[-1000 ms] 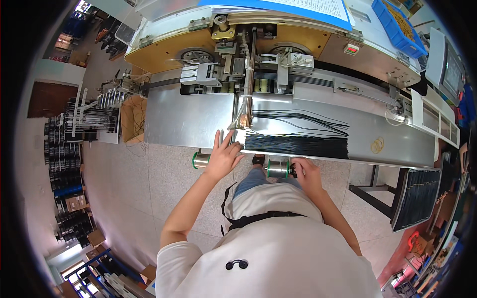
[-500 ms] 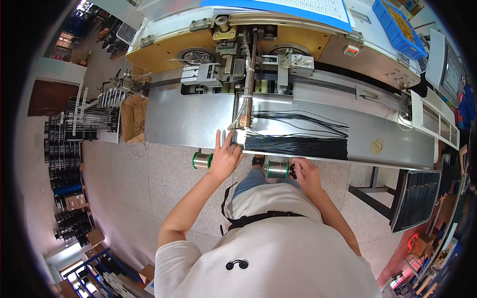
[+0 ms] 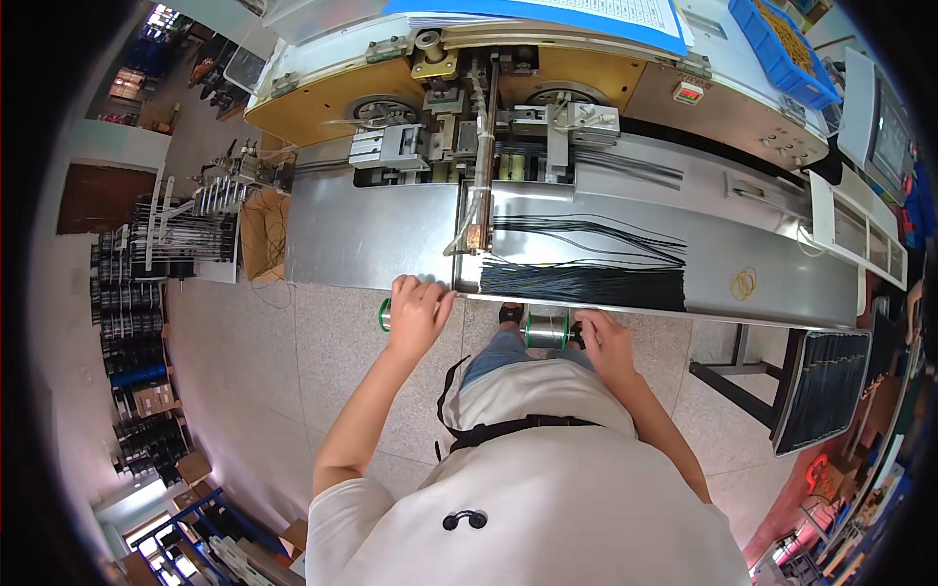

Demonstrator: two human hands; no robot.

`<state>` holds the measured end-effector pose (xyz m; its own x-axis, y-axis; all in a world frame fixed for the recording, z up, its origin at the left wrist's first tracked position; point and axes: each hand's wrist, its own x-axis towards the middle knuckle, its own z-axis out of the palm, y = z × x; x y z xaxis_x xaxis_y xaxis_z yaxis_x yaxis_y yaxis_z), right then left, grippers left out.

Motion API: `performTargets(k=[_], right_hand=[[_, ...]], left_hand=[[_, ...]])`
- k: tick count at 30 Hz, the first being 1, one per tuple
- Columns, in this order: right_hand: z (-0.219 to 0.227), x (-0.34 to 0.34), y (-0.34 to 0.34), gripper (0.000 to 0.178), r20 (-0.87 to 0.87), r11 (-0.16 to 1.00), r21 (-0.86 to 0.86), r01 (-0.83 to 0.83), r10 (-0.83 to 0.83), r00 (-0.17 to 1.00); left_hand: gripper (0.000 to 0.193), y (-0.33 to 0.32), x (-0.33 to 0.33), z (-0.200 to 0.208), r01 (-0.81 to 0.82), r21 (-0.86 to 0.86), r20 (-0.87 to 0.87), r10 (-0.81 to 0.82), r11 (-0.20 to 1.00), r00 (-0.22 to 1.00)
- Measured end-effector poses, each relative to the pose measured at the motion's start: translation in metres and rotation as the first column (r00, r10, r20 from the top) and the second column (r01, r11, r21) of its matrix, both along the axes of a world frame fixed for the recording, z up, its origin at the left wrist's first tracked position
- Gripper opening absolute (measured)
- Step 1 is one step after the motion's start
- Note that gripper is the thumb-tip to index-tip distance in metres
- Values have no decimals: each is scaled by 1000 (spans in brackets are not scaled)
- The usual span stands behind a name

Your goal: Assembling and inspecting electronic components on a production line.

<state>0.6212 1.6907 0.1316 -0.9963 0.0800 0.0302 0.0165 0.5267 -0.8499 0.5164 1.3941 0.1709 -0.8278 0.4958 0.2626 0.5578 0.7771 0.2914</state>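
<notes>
My left hand (image 3: pixel 417 311) rests at the front edge of the metal worktop (image 3: pixel 371 230), left of the wire bundle, fingers loosely bent and slightly apart, nothing visible in them. Closed, my right hand (image 3: pixel 608 344) is at the same edge, beside the black end of a wire spool (image 3: pixel 547 330) with green flanges; what its fingers grip, if anything, is hidden. A dense bundle of cut black wires (image 3: pixel 586 285) lies along the front edge, with several looser wires (image 3: pixel 596 230) behind it. Over the worktop, left of the loose wires, hangs a copper-coloured rod tip (image 3: pixel 476 237).
Behind the worktop stands a machine with grey clamp blocks (image 3: pixel 388 146) and dark wires (image 3: pixel 630 168) on its rail. Yellow rubber bands (image 3: pixel 744 283) lie at right. A second spool (image 3: pixel 385 314) sits below the left edge. A rack of black wires (image 3: pixel 824 391) stands lower right.
My left hand has moved left from beside the rod tip to the worktop edge, its fingers now bent. The wires on the machine's rail now end farther left and look spread. My right hand stays.
</notes>
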Motion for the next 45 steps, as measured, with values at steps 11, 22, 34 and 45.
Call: performTargets(k=[11, 22, 34, 45], right_hand=[[-1, -11, -11, 12, -18, 997, 29, -68, 69, 997], [0, -4, -7, 12, 0, 998, -20, -58, 58, 998], [1, -3, -6, 11, -11, 999, 14, -46, 46, 999], [-2, -3, -6, 12, -21, 997, 9, -70, 70, 997]], left_hand=[[16, 2, 14, -12, -4, 44, 28, 2, 999, 1000], [56, 32, 12, -25, 39, -375, 87, -6, 926, 996], [29, 13, 8, -16, 179, -242, 150, -146, 954, 978], [37, 12, -6, -16, 307, -239, 224, -255, 921, 941]])
